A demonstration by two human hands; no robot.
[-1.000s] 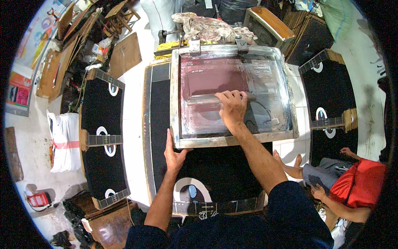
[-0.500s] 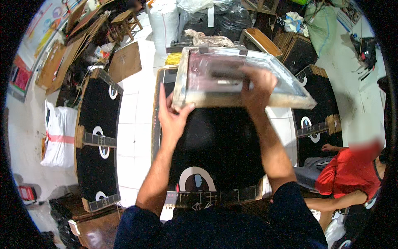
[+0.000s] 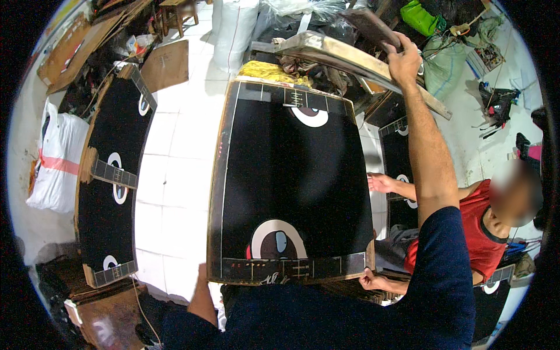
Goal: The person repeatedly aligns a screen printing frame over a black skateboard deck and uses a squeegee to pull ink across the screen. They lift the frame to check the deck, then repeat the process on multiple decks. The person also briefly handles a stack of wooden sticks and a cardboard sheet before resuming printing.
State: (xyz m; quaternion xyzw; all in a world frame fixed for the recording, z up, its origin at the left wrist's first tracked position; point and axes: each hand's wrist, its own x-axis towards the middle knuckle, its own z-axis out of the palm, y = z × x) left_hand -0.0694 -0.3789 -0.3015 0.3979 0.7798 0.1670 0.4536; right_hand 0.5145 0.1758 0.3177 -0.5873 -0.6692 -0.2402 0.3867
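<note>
In the head view, the right hand (image 3: 403, 65) has its fingers closed round the squeegee (image 3: 371, 29), a dark flat bar held up past the far end of the board (image 3: 291, 181). The frame (image 3: 344, 54) stands steeply tilted beyond that end, its pale wooden edge passing just behind the hand; whether hand and frame touch, I cannot tell. The left hand (image 3: 202, 281) shows only as a narrow strip beside the board's near left corner, so whether its fingers are spread or curled cannot be told either

The step in hand looks to be keeping frame and squeegee clear of the board. To do it well, I would keep a firm grip on the bar so that nothing drips or drops on the black face, keep the frame tilted well up, and handle the board by its edges only. A co-worker's hand (image 3: 374, 282) is at the near right corner, so any shift of the board calls for moving together

The board lies flat in the middle, its face black with a few soft light patches. The near eye (image 3: 277, 240) has a pale rim, a dark brown middle, a light blue spot and a sliver of red at its left; the far eye (image 3: 311, 115) is a part-round with a white rim, cut by the far band (image 3: 256, 92). A matching lined grey band (image 3: 332, 267) runs along the near edge
</note>
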